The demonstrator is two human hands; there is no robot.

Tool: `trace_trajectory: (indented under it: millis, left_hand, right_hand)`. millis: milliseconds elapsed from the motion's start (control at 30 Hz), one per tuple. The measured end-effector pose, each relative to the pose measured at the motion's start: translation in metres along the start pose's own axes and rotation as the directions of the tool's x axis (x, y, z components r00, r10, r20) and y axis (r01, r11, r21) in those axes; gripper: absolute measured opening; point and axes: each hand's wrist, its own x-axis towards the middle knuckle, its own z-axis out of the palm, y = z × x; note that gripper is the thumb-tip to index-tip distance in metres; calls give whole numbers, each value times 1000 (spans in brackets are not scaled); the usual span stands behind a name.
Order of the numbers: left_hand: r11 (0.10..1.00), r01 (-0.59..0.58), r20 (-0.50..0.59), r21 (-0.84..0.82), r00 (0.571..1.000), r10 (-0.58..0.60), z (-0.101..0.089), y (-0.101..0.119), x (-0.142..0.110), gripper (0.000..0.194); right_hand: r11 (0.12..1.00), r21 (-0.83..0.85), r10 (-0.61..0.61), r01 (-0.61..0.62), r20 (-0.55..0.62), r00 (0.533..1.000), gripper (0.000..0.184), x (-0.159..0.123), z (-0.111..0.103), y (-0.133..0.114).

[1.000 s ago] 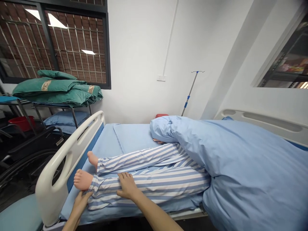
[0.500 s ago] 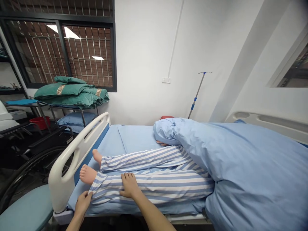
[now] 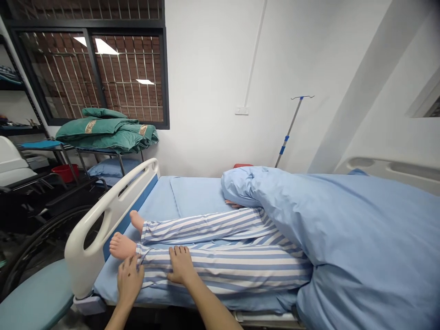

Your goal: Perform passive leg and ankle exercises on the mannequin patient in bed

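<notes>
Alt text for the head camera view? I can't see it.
The left hand rests at the cuff, the right hand on the shin, of a striped pajama leg on a hospital bed; a blue duvet covers the upper body.

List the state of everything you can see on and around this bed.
Left hand, resting on the trouser cuff
Right hand, flat on the striped trouser leg
Bare foot, uncovered
Blue duvet, covering the upper body
Green blankets, folded and stacked
IV pole, nothing hanging
</notes>
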Motion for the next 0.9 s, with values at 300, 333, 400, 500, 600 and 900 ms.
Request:
trace_trajectory:
  millis: [300, 333, 400, 500, 600, 900]
  left_hand:
    - [951, -290, -19, 109, 956, 294, 21, 3, 20, 30]
    - [939, -325, -1, 109, 945, 327, 25, 2, 21, 30]
    - [916, -387, 31, 108, 922, 386, 32, 0, 23, 32]
    - [884, -456, 73, 102, 890, 451, 41, -3, 24, 34]
    - [853, -509, 90, 113, 860, 502, 44, -9, 25, 35]
    - [808, -571, 111, 148, 821, 560, 37, -8, 26, 36]
  right_hand:
    - [1000, 0, 6, -6, 7, 1000, 79, 0, -1, -1]
    - [1000, 1, 5, -5, 4, 1000, 78, 0, -1, -1]
    - [1000, 1, 4, -4, -2, 1000, 79, 0, 0, 0]
    - [1000, -8, 4, -4, -1, 1000, 81, 0, 2, 0]
    - [1000, -19, -1, 1, 4, 1000, 82, 0, 2, 0]
    - [997, -75, -6, 6, -2, 1000, 82, -1, 3, 1]
